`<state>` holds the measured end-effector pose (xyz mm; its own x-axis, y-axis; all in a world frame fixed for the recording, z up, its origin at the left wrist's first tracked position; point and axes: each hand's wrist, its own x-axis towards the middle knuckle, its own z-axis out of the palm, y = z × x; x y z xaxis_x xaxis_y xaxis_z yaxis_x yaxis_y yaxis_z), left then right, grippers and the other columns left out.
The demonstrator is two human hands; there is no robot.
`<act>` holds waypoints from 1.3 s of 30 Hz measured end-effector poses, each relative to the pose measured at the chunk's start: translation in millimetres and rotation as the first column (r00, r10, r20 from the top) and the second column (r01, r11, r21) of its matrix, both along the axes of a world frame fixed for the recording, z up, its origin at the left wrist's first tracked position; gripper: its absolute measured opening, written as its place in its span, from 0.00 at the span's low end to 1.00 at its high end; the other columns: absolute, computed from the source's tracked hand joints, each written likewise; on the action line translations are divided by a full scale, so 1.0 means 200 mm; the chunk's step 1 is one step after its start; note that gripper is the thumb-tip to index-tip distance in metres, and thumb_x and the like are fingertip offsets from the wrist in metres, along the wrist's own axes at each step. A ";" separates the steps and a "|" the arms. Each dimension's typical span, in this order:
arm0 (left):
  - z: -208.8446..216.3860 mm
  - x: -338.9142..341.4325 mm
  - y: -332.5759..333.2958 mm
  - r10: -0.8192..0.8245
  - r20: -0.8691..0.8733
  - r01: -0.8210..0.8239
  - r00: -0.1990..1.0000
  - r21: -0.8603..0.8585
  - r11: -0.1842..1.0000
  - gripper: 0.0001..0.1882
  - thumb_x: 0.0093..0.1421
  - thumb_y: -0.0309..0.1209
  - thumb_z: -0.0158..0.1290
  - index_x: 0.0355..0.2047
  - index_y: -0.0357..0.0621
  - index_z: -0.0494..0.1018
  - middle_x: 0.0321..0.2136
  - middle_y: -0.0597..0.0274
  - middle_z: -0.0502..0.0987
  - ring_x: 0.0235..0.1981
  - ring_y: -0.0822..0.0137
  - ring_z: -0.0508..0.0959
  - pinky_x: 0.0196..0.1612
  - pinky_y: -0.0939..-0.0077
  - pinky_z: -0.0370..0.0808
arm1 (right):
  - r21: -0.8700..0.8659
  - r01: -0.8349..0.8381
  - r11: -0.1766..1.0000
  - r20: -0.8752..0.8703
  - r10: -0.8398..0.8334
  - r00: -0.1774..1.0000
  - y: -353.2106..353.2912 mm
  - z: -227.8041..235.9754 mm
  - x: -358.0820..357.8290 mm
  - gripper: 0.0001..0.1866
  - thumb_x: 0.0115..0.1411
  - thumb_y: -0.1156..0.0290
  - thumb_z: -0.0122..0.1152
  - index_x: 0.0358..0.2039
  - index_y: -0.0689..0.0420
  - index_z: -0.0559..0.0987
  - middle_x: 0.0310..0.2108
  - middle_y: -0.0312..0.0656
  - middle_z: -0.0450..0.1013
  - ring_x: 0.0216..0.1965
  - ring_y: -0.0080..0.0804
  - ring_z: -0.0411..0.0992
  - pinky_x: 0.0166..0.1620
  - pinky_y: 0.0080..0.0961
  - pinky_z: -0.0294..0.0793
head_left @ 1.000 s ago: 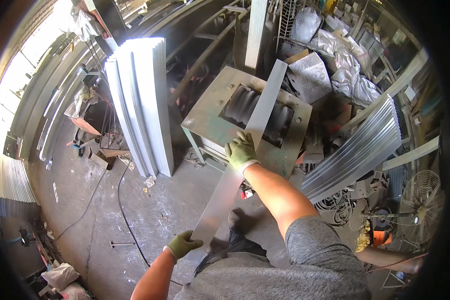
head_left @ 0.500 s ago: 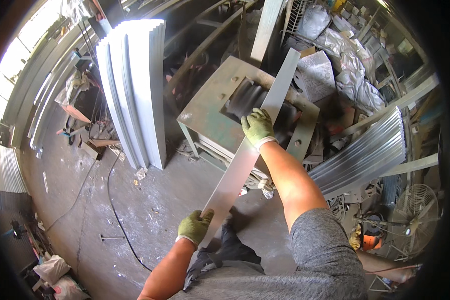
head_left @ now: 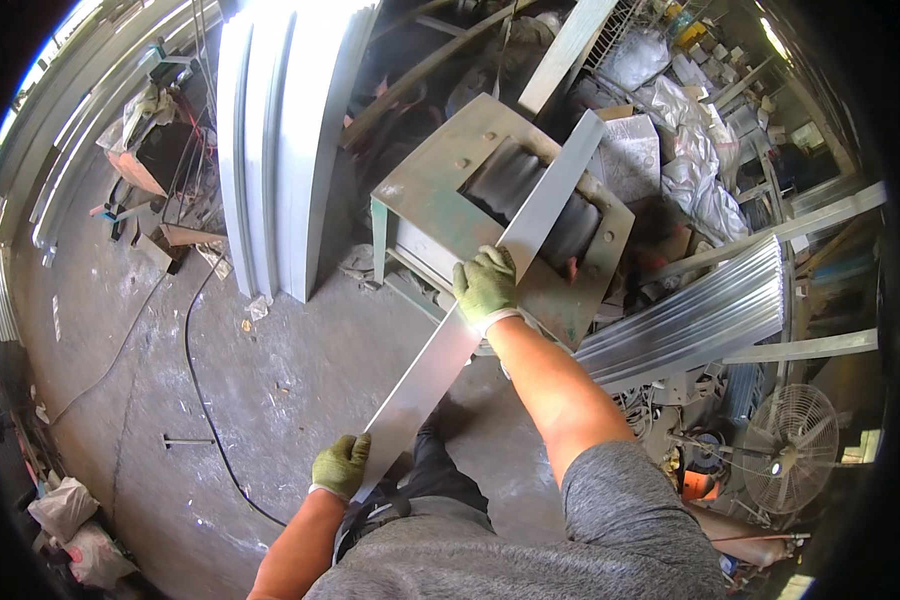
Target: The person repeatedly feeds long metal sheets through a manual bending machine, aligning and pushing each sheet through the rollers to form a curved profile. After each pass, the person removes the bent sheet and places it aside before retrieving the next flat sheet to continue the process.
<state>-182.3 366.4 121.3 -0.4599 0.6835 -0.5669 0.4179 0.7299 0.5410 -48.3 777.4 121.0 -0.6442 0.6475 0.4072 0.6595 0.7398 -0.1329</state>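
Grasping a flat metal strip (head_left: 420, 382) with left hand (head_left: 341, 466) low, right hand (head_left: 486, 286) midway; likely stiff, slippery, best held by edges.

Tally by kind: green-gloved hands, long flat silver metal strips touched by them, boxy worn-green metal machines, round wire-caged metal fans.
Green-gloved hands: 2 (left hand, right hand)
Long flat silver metal strip: 1
Boxy worn-green metal machine: 1
Round wire-caged metal fan: 1
Total: 5
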 end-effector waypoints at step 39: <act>-0.43 -0.27 -1.98 0.171 -0.157 -0.207 0.973 -0.249 0.946 0.42 0.76 0.63 0.32 0.37 0.41 0.85 0.39 0.33 0.84 0.48 0.29 0.81 0.52 0.34 0.75 | -0.458 -0.116 0.881 0.030 0.146 0.989 -1.94 -0.21 -0.22 0.16 0.67 0.58 0.60 0.33 0.56 0.85 0.45 0.45 0.80 0.70 0.54 0.62 0.75 0.63 0.52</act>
